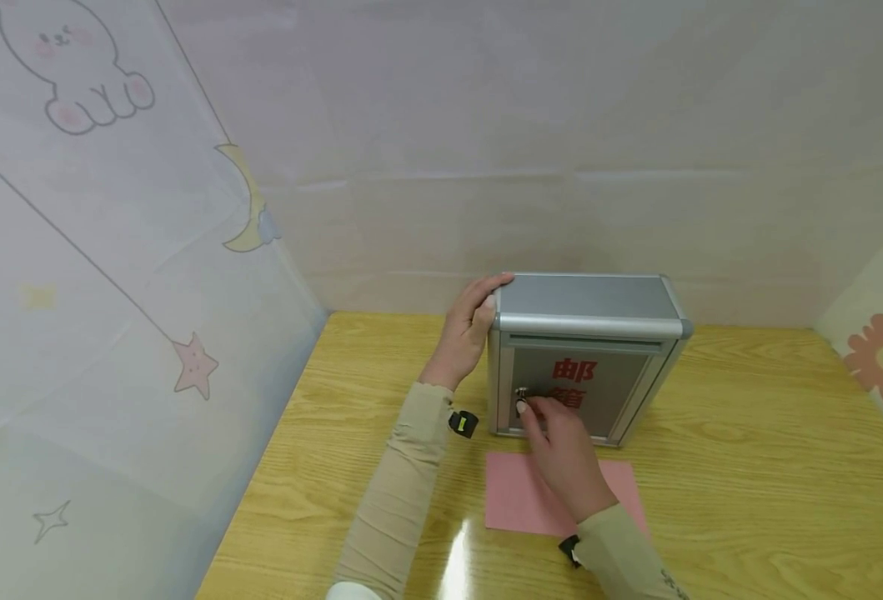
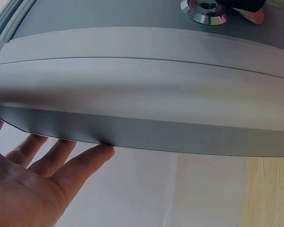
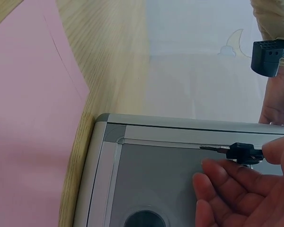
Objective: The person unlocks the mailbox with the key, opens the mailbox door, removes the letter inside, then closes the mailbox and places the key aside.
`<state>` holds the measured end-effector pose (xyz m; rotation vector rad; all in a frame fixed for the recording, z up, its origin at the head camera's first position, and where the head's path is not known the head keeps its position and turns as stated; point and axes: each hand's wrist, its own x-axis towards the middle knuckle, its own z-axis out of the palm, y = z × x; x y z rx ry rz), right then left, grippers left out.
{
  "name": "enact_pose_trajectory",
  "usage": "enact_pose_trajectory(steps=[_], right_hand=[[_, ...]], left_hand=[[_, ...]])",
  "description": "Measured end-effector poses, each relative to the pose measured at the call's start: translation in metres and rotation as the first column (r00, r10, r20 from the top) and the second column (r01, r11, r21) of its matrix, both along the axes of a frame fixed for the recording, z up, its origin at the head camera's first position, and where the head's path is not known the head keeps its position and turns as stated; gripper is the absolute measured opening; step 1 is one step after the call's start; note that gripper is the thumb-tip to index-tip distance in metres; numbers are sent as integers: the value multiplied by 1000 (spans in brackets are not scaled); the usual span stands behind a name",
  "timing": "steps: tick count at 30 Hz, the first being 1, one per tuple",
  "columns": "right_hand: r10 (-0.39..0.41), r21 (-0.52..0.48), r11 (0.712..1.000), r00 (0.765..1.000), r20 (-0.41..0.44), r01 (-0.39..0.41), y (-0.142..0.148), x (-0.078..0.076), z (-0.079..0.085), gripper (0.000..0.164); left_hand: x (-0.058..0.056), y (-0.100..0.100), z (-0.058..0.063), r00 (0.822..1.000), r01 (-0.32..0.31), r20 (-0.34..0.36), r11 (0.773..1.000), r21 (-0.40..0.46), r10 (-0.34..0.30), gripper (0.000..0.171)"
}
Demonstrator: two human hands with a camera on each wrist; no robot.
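Observation:
A grey metal mailbox [image 1: 587, 296] with silver edges and red characters stands upright on the table. On its front door, near the left edge, is a round chrome lock [image 2: 204, 12]. My right hand [image 1: 561, 450] pinches a black-headed key [image 3: 244, 153] right at this lock. A thin metal blade points away from the black head, over the door. My left hand [image 1: 464, 333] rests at the box's upper left corner. In the left wrist view its spread, nearly straight fingers [image 2: 85, 168] touch the edge of the box's side.
A pink sheet [image 1: 516, 492] lies on the wooden table [image 1: 321, 467] in front of the mailbox, partly under the right forearm. Behind the box rises a pale wall covering [image 1: 441, 233]. Another covering with cartoon prints [image 1: 195, 367] borders the table's left side.

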<state>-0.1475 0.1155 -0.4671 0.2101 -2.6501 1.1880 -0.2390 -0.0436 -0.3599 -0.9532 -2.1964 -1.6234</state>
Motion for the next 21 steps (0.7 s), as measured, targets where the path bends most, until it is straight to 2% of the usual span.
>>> enact_pose_trajectory(steps=[3,11,21], right_hand=[[9,-14,1000,1000,22,-9,1,-1,1,39],[12,-43,999,995,102,-8,0,-2,2,40],[9,-117,993,984,177,12,2,-2,7,41]], left_hand=[[-2,0,-2,1000,0,-1,1000,2,0,68],[-28,1,-31,999,-29,-15,1000,-12,29,62],[-28,2,-32,999,-30,-10,999,-21,30,61]])
